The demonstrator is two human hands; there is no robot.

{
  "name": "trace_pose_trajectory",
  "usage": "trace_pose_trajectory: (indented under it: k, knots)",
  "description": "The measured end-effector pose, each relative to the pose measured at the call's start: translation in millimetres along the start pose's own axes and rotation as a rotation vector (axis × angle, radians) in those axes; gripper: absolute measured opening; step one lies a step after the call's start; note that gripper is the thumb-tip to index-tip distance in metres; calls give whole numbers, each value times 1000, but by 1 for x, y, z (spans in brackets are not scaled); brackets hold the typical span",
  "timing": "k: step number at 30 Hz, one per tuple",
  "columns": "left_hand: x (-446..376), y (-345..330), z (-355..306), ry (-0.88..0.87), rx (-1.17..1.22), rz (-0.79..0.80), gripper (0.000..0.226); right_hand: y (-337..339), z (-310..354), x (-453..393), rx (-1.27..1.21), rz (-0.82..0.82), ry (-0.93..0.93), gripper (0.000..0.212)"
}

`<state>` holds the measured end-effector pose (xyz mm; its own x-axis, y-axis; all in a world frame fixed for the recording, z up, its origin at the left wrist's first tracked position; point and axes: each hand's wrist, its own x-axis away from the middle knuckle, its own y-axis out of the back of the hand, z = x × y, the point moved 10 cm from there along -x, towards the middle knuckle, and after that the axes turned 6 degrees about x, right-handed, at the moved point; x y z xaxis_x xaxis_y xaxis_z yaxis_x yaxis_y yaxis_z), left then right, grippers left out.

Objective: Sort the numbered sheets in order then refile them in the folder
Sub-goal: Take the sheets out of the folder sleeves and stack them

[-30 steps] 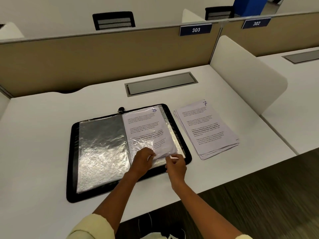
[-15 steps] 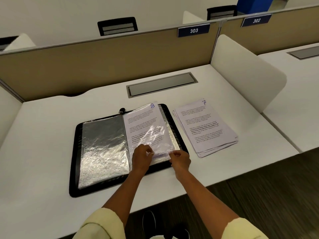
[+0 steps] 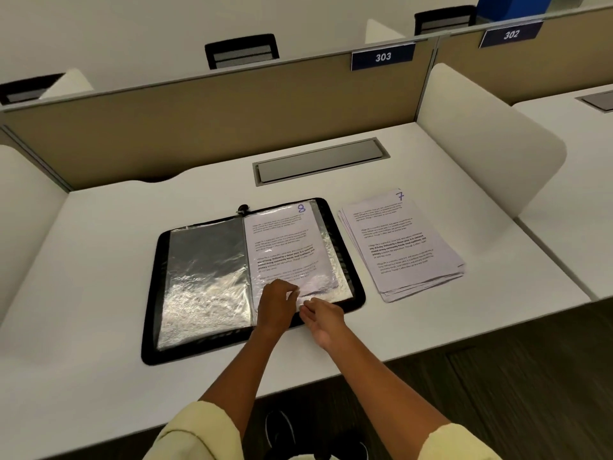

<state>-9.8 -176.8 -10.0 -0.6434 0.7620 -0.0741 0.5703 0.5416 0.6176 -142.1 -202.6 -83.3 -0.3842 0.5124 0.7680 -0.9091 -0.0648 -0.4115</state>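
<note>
Folder (image 3: 151, 293) open flat on desk (image 3: 83, 260). Sheet 8 (image 3: 282, 240) inside right sleeve. Left hand (image 3: 277, 305) presses sleeve bottom, fingers curled, pinching or not, can't tell. Right hand (image 3: 323, 318) loose, holding nothing, at folder's near edge. Stack (image 3: 401, 244), 7 on top, just right of folder.

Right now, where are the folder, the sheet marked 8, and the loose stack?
folder (image 3: 151, 330): head view, black left border.
sheet 8 (image 3: 282, 240): head view, middle of the page.
stack (image 3: 398, 240): head view, top sheet, marked 7.
</note>
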Motion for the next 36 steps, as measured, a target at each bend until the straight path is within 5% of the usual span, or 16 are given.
trace_pose_trajectory:
  k: [9, 13, 17, 22, 26, 36]
  knots:
    - [-7, 2, 3, -115, 80, 102, 13, -8, 0, -12, -98, -100, 22, 22]
    - [-12, -2, 14, -82, 123, 240, 22, -14, 4, -16, 74, -167, 90, 10]
    - [-18, 7, 38, 14, 163, 309, 42, -26, 2, -20, 105, -190, 139, 5]
    - [-16, 31, 60, -180, -32, 294, 83, -31, -1, -25, 111, -232, 165, 7]
    - [-9, 31, 84, -222, -72, 363, 51, -23, -2, -21, 148, -318, 222, 15]
    - [4, 26, 87, -288, -49, 279, 54, 30, -26, 32, 268, -584, 345, 14]
